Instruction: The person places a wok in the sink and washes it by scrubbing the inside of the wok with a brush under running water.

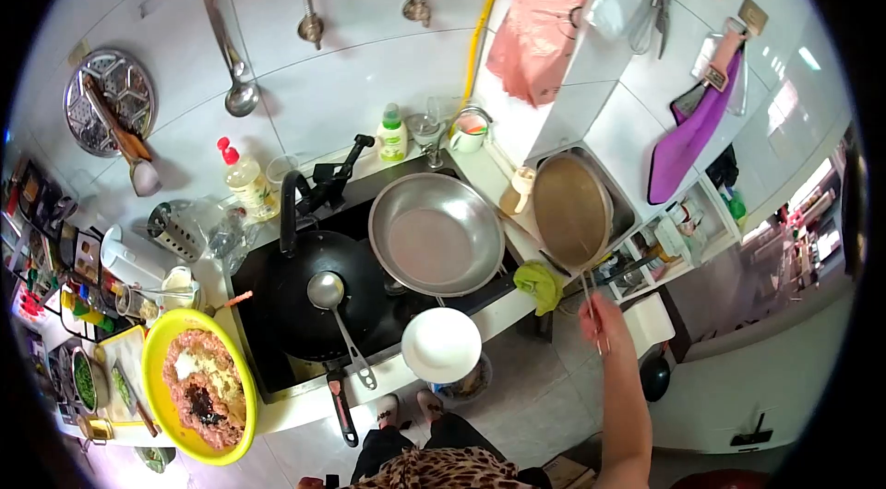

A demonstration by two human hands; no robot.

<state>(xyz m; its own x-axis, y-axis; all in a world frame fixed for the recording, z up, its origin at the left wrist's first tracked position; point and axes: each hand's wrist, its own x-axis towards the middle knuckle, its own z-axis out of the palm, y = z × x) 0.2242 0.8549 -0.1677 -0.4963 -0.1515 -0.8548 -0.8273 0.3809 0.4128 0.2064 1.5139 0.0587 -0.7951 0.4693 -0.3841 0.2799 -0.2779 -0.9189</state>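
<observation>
On the right, my right hand (604, 323) is closed around the long thin handle of a round metal pan (572, 212). The pan is over the recess at the right end of the counter, its brownish inside facing me. A green cloth (538, 286) lies on the counter edge, left of that handle. Only a sliver of my left hand (310, 483) shows at the bottom edge, its fingers mostly cut off.
A wide steel basin (437, 234) and black wok (318, 304) with a ladle (339, 318) occupy the sink area. A white bowl (441, 344) is at the front edge. The yellow basin (157, 397) at left holds minced meat. Low shelves (697, 221) stand right.
</observation>
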